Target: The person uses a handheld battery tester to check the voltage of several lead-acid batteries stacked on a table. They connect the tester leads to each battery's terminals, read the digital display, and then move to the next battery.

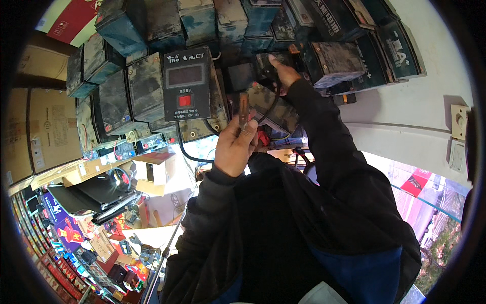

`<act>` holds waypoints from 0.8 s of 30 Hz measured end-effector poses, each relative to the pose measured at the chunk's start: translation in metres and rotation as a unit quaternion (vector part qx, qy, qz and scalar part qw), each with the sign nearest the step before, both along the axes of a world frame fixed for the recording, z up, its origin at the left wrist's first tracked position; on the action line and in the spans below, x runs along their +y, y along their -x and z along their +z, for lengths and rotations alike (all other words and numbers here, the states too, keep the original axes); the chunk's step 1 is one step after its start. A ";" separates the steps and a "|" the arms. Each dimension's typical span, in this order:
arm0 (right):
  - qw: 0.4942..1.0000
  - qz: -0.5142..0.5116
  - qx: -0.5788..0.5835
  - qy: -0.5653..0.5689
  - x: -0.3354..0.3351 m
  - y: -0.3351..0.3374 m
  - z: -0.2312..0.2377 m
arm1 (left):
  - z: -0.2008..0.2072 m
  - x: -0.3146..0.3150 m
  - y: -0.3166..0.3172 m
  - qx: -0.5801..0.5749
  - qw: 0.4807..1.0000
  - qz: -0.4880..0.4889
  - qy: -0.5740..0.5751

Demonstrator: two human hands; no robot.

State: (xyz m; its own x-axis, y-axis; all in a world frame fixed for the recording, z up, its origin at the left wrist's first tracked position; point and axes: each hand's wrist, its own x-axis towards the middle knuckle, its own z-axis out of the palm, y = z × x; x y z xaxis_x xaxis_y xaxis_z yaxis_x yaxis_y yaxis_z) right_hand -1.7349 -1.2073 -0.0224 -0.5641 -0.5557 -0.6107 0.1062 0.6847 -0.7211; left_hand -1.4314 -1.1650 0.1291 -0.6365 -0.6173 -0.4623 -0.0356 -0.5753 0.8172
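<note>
My left hand [234,147] is closed around a flat copper-coloured clip [244,109], its tip pointing up. To its left a black battery tester [186,86] with a dark display and a red switch leans upright against the batteries. A black cable [180,144] loops down from the tester towards my left hand. My right hand [286,75] reaches farther forward, one finger laid on a dusty dark battery [266,65]. Its other fingers are hidden, and so is whatever they grip. Another black cable [276,99] curves between my hands, across a dusty battery [268,107] lying at an angle.
Dusty batteries are stacked at the back and on both sides, including a large one [336,61] right of my right hand. Cardboard boxes [55,129] stand at far left. A white wall [435,76] borders the right. Packages and goods [116,253] fill the lower left.
</note>
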 end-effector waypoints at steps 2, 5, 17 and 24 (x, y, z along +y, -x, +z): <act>0.997 0.020 0.071 0.013 0.015 -0.004 0.016 | 0.003 -0.002 -0.001 0.004 1.000 -0.003 -0.012; 0.967 0.074 0.230 0.081 0.047 -0.022 0.066 | 0.002 -0.003 0.001 0.010 1.000 -0.003 -0.014; 0.923 0.158 -0.099 0.335 0.089 -0.134 0.146 | 0.025 -0.007 -0.002 -0.004 0.960 -0.079 0.268; 0.904 -0.046 -0.166 0.390 0.062 -0.075 0.157 | 0.057 -0.066 -0.042 -0.281 0.703 0.144 0.638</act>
State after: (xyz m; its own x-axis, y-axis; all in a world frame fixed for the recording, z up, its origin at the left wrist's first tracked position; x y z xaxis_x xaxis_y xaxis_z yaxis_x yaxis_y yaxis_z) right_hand -1.6601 -1.1451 0.1341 -0.4874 -0.8507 -0.1968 0.4364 -0.0421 -0.8988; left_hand -1.3895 -1.2311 0.1861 -0.3390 -0.8236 0.4548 -0.5906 0.5626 0.5786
